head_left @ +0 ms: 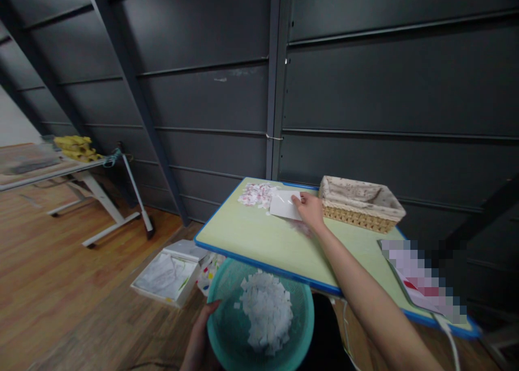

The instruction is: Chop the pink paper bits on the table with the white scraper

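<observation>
My left hand (pixel 201 336) grips the left rim of a teal mesh basket (pixel 227 328) held below the table's front edge; a heap of small white paper pieces (pixel 266 312) lies inside it. My right hand (pixel 310 209) reaches across the pale green table (pixel 259 238) and its fingers are closed on a white sheet of paper (pixel 284 205). Just left of that sheet lies a pile of small pink and white paper scraps (pixel 256 194).
A wicker basket with cloth lining (pixel 359 202) stands at the table's back right. A blurred printed sheet (pixel 421 279) lies at the right front edge. A flat white box (pixel 170 271) rests on the wooden floor. Another table with yellow items (pixel 77 146) stands at far left.
</observation>
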Action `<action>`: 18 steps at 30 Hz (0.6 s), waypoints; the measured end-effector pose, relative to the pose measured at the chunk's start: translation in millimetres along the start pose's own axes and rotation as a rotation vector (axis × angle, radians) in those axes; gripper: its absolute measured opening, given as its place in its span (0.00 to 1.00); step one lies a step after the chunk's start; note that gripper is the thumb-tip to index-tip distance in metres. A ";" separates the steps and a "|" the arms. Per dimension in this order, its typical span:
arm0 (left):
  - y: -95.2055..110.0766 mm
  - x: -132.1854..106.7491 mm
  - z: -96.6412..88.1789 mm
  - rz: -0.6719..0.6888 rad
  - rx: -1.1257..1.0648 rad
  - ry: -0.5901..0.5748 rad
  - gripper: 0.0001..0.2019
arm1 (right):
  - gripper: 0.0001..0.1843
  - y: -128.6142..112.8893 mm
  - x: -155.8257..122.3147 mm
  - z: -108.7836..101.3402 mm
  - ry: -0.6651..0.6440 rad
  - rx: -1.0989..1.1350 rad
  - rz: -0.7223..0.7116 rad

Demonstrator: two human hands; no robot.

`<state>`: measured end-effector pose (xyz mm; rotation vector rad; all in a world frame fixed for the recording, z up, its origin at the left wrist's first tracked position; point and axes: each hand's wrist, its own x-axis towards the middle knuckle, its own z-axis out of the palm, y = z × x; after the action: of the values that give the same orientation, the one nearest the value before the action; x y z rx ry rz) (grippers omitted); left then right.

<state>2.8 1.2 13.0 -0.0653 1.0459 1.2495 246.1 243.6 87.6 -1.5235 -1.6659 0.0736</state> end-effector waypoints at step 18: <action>-2.4 1.1 -1.3 0.031 0.033 -0.013 0.34 | 0.15 -0.5 1.6 -1.8 -0.031 0.006 -0.031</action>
<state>3.8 0.3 10.4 -0.0160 1.0592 1.2586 247.0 243.9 89.8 -1.4988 -1.7117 0.0867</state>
